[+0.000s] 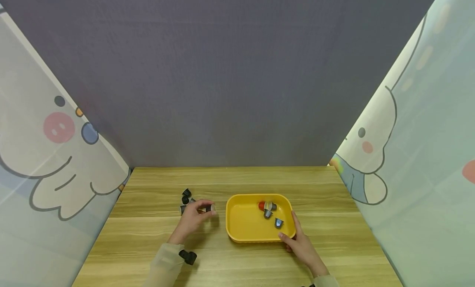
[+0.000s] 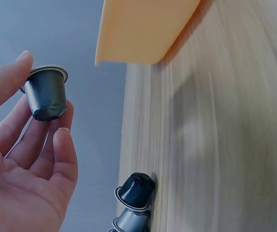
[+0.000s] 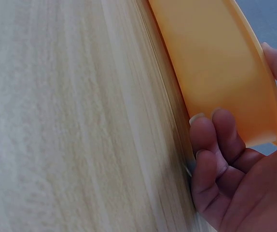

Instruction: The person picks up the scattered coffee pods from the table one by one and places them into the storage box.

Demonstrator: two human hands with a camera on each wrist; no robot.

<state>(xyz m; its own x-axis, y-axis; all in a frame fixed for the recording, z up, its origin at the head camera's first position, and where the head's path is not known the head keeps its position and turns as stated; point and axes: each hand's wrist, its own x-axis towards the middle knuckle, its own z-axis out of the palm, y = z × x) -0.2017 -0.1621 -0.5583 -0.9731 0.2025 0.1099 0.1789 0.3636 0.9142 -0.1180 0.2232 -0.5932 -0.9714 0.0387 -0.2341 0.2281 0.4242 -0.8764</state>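
My left hand [image 1: 193, 219] pinches a dark coffee capsule [image 2: 47, 94] between thumb and fingers, raised off the table to the left of a yellow tray [image 1: 239, 225]. In the left wrist view the capsule's rim faces up and its narrow end down. My right hand [image 1: 302, 248] grips the tray's near right corner, its thumb at the rim and its other fingers curled against the outer wall. Inside the tray lie several capsules, among them a red capsule [image 1: 261, 205] and a blue capsule [image 1: 278, 223].
Behind and beside my left hand, several capsules lie on the wooden table [image 1: 148, 233], including a black capsule [image 2: 137, 189] touching a silver capsule [image 2: 132, 220]. A grey wall [image 1: 230, 93] rises at the table's far edge, with patterned curtains [image 1: 426, 155] on both sides.
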